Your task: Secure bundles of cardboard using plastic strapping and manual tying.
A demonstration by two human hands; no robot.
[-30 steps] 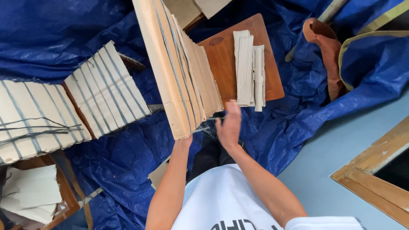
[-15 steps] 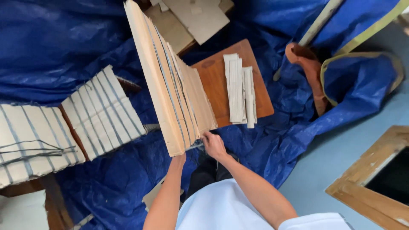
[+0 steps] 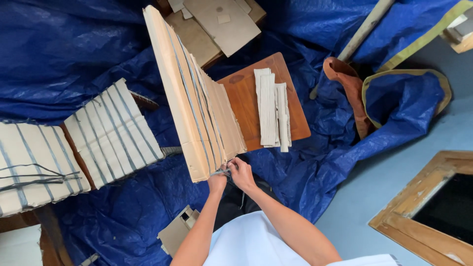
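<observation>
A tall stack of flat cardboard sheets (image 3: 192, 103), bound by grey straps, stands on edge in front of me on blue tarpaulin (image 3: 74, 54). My left hand (image 3: 217, 182) pinches a grey strap (image 3: 222, 172) at the stack's near corner. My right hand (image 3: 242, 173) is right beside it, with its fingers closed on the same strap end. Both forearms reach up from the bottom of the view.
Two strapped cardboard bundles (image 3: 113, 134) (image 3: 34, 167) lie at the left. A brown wooden board (image 3: 246, 96) carries pale cardboard strips (image 3: 272, 109). Loose cardboard (image 3: 217, 22) lies at the top, a small cardboard piece (image 3: 177, 232) near my knees, a wooden frame (image 3: 428, 207) at the right.
My right hand dropped from the stack's side to its near corner and met my left hand at the strap. The view shifted, so the stack and board now sit lower.
</observation>
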